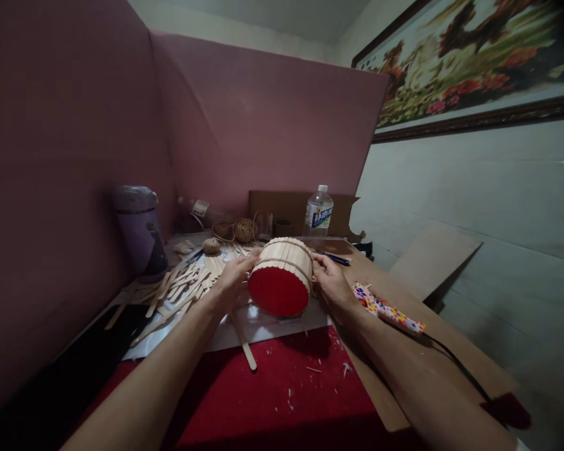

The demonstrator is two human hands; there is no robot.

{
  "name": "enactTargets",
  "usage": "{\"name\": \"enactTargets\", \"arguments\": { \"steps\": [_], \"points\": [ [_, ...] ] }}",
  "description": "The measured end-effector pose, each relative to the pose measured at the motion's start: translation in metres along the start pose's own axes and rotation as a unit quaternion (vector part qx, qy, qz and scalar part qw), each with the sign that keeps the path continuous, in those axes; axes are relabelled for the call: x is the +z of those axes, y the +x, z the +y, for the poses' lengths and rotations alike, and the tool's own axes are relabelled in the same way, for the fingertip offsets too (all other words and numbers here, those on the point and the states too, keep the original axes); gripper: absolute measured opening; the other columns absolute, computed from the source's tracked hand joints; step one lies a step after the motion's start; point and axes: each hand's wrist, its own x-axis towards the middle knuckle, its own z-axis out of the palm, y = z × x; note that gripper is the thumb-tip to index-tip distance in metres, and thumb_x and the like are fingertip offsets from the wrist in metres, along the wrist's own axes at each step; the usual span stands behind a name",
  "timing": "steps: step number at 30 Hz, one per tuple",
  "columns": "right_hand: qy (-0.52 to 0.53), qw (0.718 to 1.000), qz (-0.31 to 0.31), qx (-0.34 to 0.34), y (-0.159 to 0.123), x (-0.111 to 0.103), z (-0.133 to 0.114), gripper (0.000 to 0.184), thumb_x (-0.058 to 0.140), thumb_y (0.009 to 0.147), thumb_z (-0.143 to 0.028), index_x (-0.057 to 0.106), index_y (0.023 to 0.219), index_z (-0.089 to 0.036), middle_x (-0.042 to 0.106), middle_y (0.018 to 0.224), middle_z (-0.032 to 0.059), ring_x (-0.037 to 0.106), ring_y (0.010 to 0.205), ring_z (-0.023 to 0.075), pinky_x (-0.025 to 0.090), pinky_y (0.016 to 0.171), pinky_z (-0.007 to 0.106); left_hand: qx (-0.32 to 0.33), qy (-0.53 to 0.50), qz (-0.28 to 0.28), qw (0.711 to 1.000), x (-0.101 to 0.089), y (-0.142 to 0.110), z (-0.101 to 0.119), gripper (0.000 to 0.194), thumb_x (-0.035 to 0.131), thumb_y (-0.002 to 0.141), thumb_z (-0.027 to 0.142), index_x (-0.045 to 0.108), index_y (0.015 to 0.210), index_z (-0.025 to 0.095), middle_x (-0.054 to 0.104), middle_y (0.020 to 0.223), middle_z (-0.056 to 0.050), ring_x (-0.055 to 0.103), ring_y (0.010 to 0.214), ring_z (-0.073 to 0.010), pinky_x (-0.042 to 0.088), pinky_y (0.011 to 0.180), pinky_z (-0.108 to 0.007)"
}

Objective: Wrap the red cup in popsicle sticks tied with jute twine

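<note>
Between my two hands is a round bucket-like container (286, 252) with popsicle sticks set side by side around its wall and twine bands around it. It is tilted, so its flat red end faces me. My left hand (237, 275) grips its left side, and my right hand (331, 279) grips the right side; some fingertips are hidden behind it. A loose popsicle stick (244, 344) lies below my left hand. Right of my right hand rests a flower-patterned glue gun (388, 310) with a black cord.
Many popsicle sticks (183, 291) are strewn at left beside a purple tumbler (143, 232). Twine balls (244, 230) and a plastic bottle (318, 213) stand at the back. A dark pen (336, 258) lies on brown cardboard (432, 363). Wood scraps dot the red cloth (263, 401).
</note>
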Motion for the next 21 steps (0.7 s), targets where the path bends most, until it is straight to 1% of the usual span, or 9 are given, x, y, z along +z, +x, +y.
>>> {"name": "enactTargets", "arguments": {
  "steps": [4, 6, 8, 10, 11, 13, 16, 19, 21],
  "points": [
    [-0.02, 0.999, 0.009, -0.024, 0.001, 0.001, -0.001, 0.045, 0.061, 0.077, -0.062, 0.067, 0.095, -0.021, 0.071, 0.101, 0.0061, 0.061, 0.104, 0.0256, 0.046, 0.093, 0.039, -0.059, -0.032, -0.031, 0.997, 0.007, -0.004, 0.001, 0.056, 0.069, 0.069, 0.064, 0.07, 0.098, 0.016, 0.072, 0.07, -0.007, 0.067, 0.061, -0.0214, 0.049, 0.053, -0.029],
    [-0.024, 0.999, 0.008, -0.021, -0.001, 0.001, -0.001, 0.048, 0.061, 0.076, -0.065, 0.067, 0.093, -0.021, 0.071, 0.098, 0.0063, 0.061, 0.102, 0.026, 0.048, 0.089, 0.04, -0.089, -0.05, -0.055, 0.993, 0.01, -0.008, 0.004, 0.06, 0.064, 0.072, 0.067, 0.069, 0.104, 0.017, 0.074, 0.076, -0.009, 0.069, 0.064, -0.024, 0.051, 0.053, -0.031],
    [-0.024, 1.0, -0.001, -0.008, -0.004, 0.002, -0.001, 0.049, 0.06, 0.077, -0.067, 0.066, 0.092, -0.02, 0.071, 0.093, 0.0076, 0.063, 0.095, 0.0266, 0.052, 0.079, 0.039, -0.092, -0.058, -0.064, 0.992, 0.013, -0.013, 0.007, 0.061, 0.063, 0.073, 0.066, 0.068, 0.108, 0.016, 0.075, 0.081, -0.011, 0.07, 0.069, -0.0259, 0.052, 0.054, -0.032],
    [-0.018, 1.0, -0.014, 0.001, -0.006, 0.003, -0.002, 0.052, 0.056, 0.079, -0.068, 0.065, 0.094, -0.019, 0.07, 0.093, 0.0092, 0.065, 0.093, 0.0269, 0.054, 0.073, 0.038, -0.066, -0.064, -0.065, 0.994, 0.014, -0.015, 0.01, 0.06, 0.066, 0.074, 0.062, 0.067, 0.111, 0.016, 0.076, 0.086, -0.012, 0.071, 0.076, -0.0274, 0.054, 0.059, -0.033],
    [-0.008, 1.0, -0.019, -0.003, -0.008, 0.004, -0.004, 0.052, 0.055, 0.08, -0.067, 0.064, 0.098, -0.019, 0.07, 0.097, 0.01, 0.065, 0.096, 0.0268, 0.055, 0.075, 0.038, -0.044, -0.069, -0.065, 0.995, 0.014, -0.016, 0.011, 0.061, 0.066, 0.074, 0.062, 0.066, 0.114, 0.016, 0.076, 0.09, -0.012, 0.071, 0.081, -0.0281, 0.055, 0.063, -0.034],
    [0.035, 0.999, -0.021, -0.035, -0.01, 0.007, -0.009, 0.053, 0.061, 0.079, -0.063, 0.06, 0.111, -0.02, 0.067, 0.114, 0.0109, 0.062, 0.109, 0.0263, 0.053, 0.087, 0.039, 0.01, -0.084, -0.054, 0.995, 0.013, -0.014, 0.013, 0.065, 0.063, 0.075, 0.065, 0.063, 0.118, 0.017, 0.075, 0.097, -0.012, 0.07, 0.093, -0.0295, 0.055, 0.075, -0.036],
    [0.112, 0.989, -0.046, -0.083, -0.012, 0.009, -0.018, 0.057, 0.074, 0.075, -0.049, 0.055, 0.123, -0.024, 0.058, 0.133, 0.0094, 0.052, 0.126, 0.0242, 0.041, 0.106, 0.04, 0.068, -0.109, 0.0, 0.992, 0.009, -0.011, 0.016, 0.072, 0.054, 0.076, 0.072, 0.059, 0.121, 0.017, 0.073, 0.107, -0.012, 0.065, 0.107, -0.0293, 0.052, 0.089, -0.038],
    [0.144, 0.981, -0.109, -0.066, -0.014, 0.009, -0.02, 0.047, 0.072, 0.079, -0.044, 0.059, 0.119, -0.024, 0.061, 0.131, 0.0084, 0.052, 0.126, 0.0246, 0.036, 0.111, 0.043, 0.078, -0.11, 0.019, 0.991, 0.009, -0.011, 0.018, 0.068, 0.053, 0.079, 0.069, 0.06, 0.119, 0.014, 0.071, 0.113, -0.013, 0.063, 0.112, -0.0286, 0.048, 0.095, -0.038],
    [0.163, 0.98, -0.111, -0.041, -0.015, 0.008, -0.019, 0.043, 0.068, 0.082, -0.046, 0.06, 0.118, -0.023, 0.064, 0.127, 0.0082, 0.054, 0.124, 0.0258, 0.037, 0.109, 0.046, 0.074, -0.104, 0.01, 0.992, 0.013, -0.013, 0.019, 0.065, 0.053, 0.081, 0.067, 0.06, 0.118, 0.014, 0.07, 0.114, -0.014, 0.062, 0.112, -0.029, 0.047, 0.096, -0.039]
  ]
}}
